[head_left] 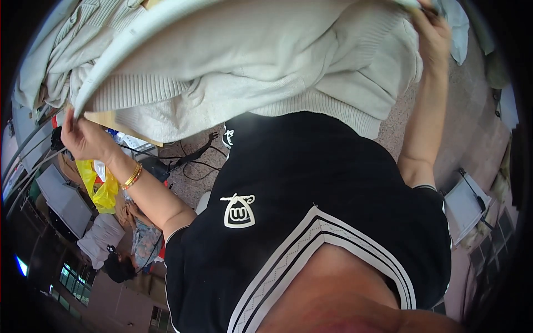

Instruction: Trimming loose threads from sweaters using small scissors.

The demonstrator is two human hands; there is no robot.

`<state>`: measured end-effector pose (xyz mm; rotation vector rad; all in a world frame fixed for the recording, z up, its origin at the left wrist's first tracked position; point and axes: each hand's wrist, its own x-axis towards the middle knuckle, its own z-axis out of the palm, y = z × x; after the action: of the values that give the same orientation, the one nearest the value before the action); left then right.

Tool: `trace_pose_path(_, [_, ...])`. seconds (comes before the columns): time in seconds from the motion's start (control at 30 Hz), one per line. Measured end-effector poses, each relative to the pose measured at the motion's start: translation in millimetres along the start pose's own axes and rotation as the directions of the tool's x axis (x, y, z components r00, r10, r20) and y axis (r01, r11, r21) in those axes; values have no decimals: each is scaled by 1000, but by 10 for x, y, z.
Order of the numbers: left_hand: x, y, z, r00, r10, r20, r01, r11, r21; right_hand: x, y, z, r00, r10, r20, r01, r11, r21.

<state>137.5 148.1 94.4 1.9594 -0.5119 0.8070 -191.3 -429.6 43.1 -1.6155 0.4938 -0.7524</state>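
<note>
A cream knit sweater [261,47] with ribbed hems is stretched wide in front of me, its upper edge running out of the picture. My left hand [86,139] is closed in a pinch on its left edge, just beside the ribbing. At the far right, my right hand [435,38] grips the opposite edge, raised higher than the left; its fingertips are partly cut off by the picture's top. The fabric sags in folds between both hands, and a lower ribbed band hangs near my dark shirt.
More pale knitwear [53,61] is heaped at the upper left. Below my left hand hang a yellow plastic bag [99,186] and, nearer the middle, black cables [194,164]. Another person [130,261] is at the lower left. A white panel-like object [467,205] lies at the right.
</note>
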Motion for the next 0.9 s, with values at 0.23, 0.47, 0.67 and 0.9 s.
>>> trace_pose_path(0.23, [-267,-115,405,955,191,226,-260,906,334,-699,-356,224,865,-166,474,377,838,-395])
trace_pose_path(0.47, [-328,-100,413,916,133,378,-261,913,312,-981,23,361,861,48,506,207,876,-435])
trace_pose_path(0.67, [-361,-63,350,918,77,389,-208,929,306,-941,16,373,848,46,528,216,879,-424])
trace_pose_path(0.9, [-436,-42,372,921,-8,389,-128,937,324,-975,-2,376,858,50,511,214,870,-445])
